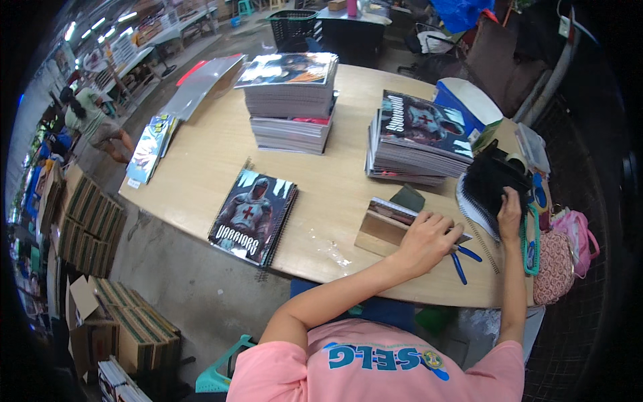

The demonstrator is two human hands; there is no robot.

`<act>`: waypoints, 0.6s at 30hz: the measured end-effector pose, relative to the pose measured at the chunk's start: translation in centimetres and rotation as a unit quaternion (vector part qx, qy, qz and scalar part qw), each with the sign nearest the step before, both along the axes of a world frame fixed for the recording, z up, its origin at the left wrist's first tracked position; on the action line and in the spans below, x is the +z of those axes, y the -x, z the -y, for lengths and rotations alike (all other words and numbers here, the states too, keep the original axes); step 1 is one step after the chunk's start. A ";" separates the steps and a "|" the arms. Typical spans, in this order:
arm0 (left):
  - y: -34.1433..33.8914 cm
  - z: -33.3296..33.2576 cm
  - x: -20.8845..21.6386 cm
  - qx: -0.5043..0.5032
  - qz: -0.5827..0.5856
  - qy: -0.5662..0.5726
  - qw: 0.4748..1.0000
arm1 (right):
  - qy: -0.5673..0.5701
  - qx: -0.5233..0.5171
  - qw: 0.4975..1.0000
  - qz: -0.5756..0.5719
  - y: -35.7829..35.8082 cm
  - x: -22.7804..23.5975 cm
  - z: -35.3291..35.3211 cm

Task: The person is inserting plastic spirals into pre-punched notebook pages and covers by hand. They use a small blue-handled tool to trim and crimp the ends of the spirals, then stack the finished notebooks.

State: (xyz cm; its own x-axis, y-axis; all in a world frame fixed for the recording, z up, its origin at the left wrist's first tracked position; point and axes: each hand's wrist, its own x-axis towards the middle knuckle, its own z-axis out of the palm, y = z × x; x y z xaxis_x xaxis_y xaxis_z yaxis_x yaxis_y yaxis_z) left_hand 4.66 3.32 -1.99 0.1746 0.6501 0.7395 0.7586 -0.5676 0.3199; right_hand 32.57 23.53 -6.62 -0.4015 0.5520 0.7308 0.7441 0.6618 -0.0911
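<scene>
In the head view, the left hand (429, 244) bends its fingers over a book (394, 210) that stands against a wooden block (375, 234). I cannot tell if these fingers grip it or only rest on it, because the palm side is hidden. The block probably serves as a straight support, so that the pages do not slide.

The right hand (511, 213) is at the edge of a black heap (494, 181), its fingers curled; whether they close on something, I cannot tell. The heap lies within easy reach of this arm, and a thin wire coil (487, 251) lies just below it.

Blue pliers (460, 270) lie beside the left hand, handles toward the person, which seems handy for picking up.

On the table (321, 194), the near pile (251, 218) of books with coiled edges lies apart at the left, perhaps to keep it separate from the others. The tall stack (288, 107) and the right stack (412, 154) are set farther back, which leaves working space in front.
</scene>
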 end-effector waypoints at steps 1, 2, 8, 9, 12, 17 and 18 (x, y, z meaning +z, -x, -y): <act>0.1 0.0 -0.1 0.005 0.004 -0.005 1.000 | 0.028 0.001 1.000 0.001 0.7 1.0 0.1; 0.2 0.0 -0.1 0.006 0.009 -0.011 1.000 | -0.006 0.004 0.998 0.063 1.6 2.5 0.4; -0.2 0.2 0.2 0.038 0.012 -0.012 0.999 | 0.119 0.127 0.985 0.016 4.5 7.1 5.0; -0.1 0.2 0.3 0.039 0.017 -0.007 0.999 | 0.225 0.114 0.967 -0.020 5.3 7.7 6.7; 0.3 0.2 0.3 0.048 0.014 0.034 0.998 | 0.390 0.161 0.896 -0.138 5.7 7.1 10.3; -0.1 -0.2 0.7 0.061 -0.009 0.003 0.998 | 0.378 0.235 0.870 -0.212 6.0 7.2 13.4; -0.3 -0.3 0.8 0.063 -0.011 0.001 0.998 | 0.383 0.220 0.871 -0.215 5.9 7.5 13.7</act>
